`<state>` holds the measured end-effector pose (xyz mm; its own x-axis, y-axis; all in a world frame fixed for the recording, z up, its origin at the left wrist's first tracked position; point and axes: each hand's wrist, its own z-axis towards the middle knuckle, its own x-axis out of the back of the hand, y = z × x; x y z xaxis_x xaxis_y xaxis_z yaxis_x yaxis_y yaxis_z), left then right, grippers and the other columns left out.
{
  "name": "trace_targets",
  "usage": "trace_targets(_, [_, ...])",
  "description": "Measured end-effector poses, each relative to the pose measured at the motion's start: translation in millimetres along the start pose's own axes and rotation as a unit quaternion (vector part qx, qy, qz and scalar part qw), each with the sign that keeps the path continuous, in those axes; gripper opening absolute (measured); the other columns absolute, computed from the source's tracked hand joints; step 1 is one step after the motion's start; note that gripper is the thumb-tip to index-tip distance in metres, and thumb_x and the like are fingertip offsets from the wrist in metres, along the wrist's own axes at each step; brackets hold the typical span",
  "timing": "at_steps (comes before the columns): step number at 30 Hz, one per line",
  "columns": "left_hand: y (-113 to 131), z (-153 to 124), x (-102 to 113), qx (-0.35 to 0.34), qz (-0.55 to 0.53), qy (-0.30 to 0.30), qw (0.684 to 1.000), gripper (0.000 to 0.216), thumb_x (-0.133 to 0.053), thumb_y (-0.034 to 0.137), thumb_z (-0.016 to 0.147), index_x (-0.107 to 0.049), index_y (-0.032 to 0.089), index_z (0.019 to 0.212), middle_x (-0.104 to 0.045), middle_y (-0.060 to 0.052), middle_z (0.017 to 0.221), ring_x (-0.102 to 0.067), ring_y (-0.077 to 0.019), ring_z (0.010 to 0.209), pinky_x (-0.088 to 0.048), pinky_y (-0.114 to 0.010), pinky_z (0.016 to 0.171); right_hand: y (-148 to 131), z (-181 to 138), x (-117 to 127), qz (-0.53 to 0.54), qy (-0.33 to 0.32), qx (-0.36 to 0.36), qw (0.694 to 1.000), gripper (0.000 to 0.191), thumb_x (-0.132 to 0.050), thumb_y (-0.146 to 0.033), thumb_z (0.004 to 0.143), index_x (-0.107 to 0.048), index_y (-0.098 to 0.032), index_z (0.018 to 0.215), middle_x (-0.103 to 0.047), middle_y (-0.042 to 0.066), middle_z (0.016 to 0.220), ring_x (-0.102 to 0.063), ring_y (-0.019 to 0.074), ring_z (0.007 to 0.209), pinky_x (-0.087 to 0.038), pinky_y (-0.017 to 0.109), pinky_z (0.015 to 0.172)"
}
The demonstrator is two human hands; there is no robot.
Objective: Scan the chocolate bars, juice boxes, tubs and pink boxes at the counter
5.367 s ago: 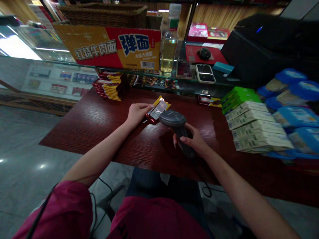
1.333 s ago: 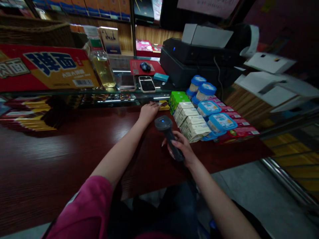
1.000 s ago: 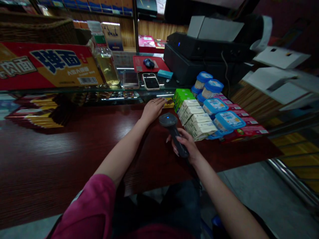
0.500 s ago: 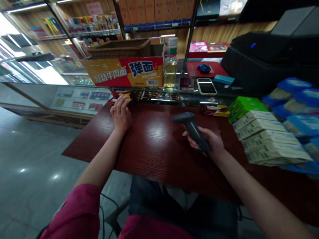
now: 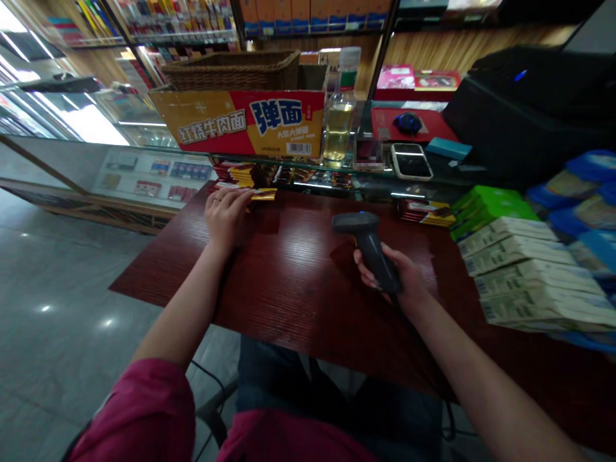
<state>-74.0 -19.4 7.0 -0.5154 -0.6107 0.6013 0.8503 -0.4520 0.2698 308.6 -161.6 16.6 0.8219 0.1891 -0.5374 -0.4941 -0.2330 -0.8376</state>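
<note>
The right hand (image 5: 402, 282) is closed around the handle of a barcode scanner (image 5: 368, 247), head raised and aimed across the dark red counter (image 5: 298, 282) — likely kept ready to read a code. Left of the scanner, the left hand (image 5: 224, 212) lies flat, fingers extended, on a yellow-and-red packet (image 5: 257, 192) at the stack's edge. Right of the scanner, pale boxes (image 5: 520, 269) crowd the counter — nothing stands between scanner and packet.

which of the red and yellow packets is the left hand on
The top packet of the left-end pile, by the left hand, whose fingers rest on it. The other red-and-yellow packet lies untouched by the green boxes.
</note>
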Motion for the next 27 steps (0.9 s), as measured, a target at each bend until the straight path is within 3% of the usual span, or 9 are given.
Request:
trace_targets(4, [66,-7,-34,0.044,-0.128,0.012,0.991,0.030,-0.059,0.038,0.105,-0.079,0.027,0.126,-0.080,-0.007,0.108,-0.070,-0.0235,0.105,-0.053,-0.038,0.099,0,-1,-3,-0.033,-0.045,0.028,0.998,0.036,-0.078,-0.048,0.085,-0.067,-0.020,0.106,-0.073,0.006,0.092,-0.054,0.0118,0.056,-0.043,0.022,0.042])
trace_targets(7, [107,-9,-66,0.111,-0.257,-0.057,0.958,0.027,-0.064,0.036,0.102,-0.081,0.025,0.121,-0.082,-0.005,0.110,-0.073,-0.0212,0.101,-0.056,-0.033,0.096,3,-1,-2,-0.070,-0.070,0.029,0.995,0.045,-0.081,-0.051,0.083,-0.065,-0.021,0.112,-0.076,0.007,0.098,-0.055,0.0118,0.056,-0.044,0.023,0.041])
trace_targets(9, [122,-6,-82,0.155,-0.329,-0.097,0.926,0.025,-0.069,0.035,0.099,-0.083,0.023,0.115,-0.083,-0.006,0.113,-0.076,-0.0220,0.104,-0.058,-0.033,0.096,6,0,0,-0.091,-0.080,0.014,0.993,0.052,-0.085,-0.053,0.080,-0.064,-0.021,0.115,-0.077,0.009,0.100,-0.057,0.0120,0.055,-0.044,0.023,0.040])
trace_targets(14, [129,-3,-87,0.221,-0.394,-0.107,0.886,0.022,-0.076,0.034,0.093,-0.084,0.018,0.106,-0.084,-0.008,0.109,-0.078,-0.0229,0.101,-0.061,-0.033,0.091,12,0,8,-0.112,-0.083,0.005,0.990,0.052,-0.088,-0.050,0.080,-0.063,-0.020,0.114,-0.077,0.007,0.092,-0.061,0.0127,0.056,-0.046,0.022,0.041])
trace_targets(18, [126,-5,-84,0.222,-0.411,-0.090,0.880,0.020,-0.077,0.032,0.091,-0.085,0.018,0.103,-0.085,-0.008,0.106,-0.079,-0.0223,0.099,-0.061,-0.033,0.091,14,-1,11,-0.123,-0.079,0.001,0.989,0.048,-0.088,-0.049,0.082,-0.063,-0.021,0.112,-0.074,0.003,0.082,-0.063,0.0141,0.056,-0.048,0.023,0.042])
trace_targets(24, [122,-7,-93,0.229,-0.430,-0.089,0.869,0.020,-0.079,0.033,0.090,-0.085,0.019,0.103,-0.085,-0.008,0.106,-0.079,-0.0223,0.099,-0.062,-0.035,0.092,13,-1,8,-0.134,-0.095,0.002,0.986,0.052,-0.087,-0.054,0.082,-0.063,-0.020,0.113,-0.076,0.006,0.088,-0.063,0.0132,0.055,-0.049,0.023,0.042])
trace_targets(27, [124,-7,-93,0.240,-0.424,-0.090,0.869,0.018,-0.077,0.029,0.090,-0.085,0.019,0.102,-0.084,-0.008,0.108,-0.079,-0.0228,0.103,-0.062,-0.035,0.094,12,-2,5,-0.142,-0.086,-0.006,0.986,0.055,-0.089,-0.057,0.079,-0.064,-0.020,0.111,-0.073,0.003,0.077,-0.062,0.0131,0.052,-0.047,0.023,0.042])
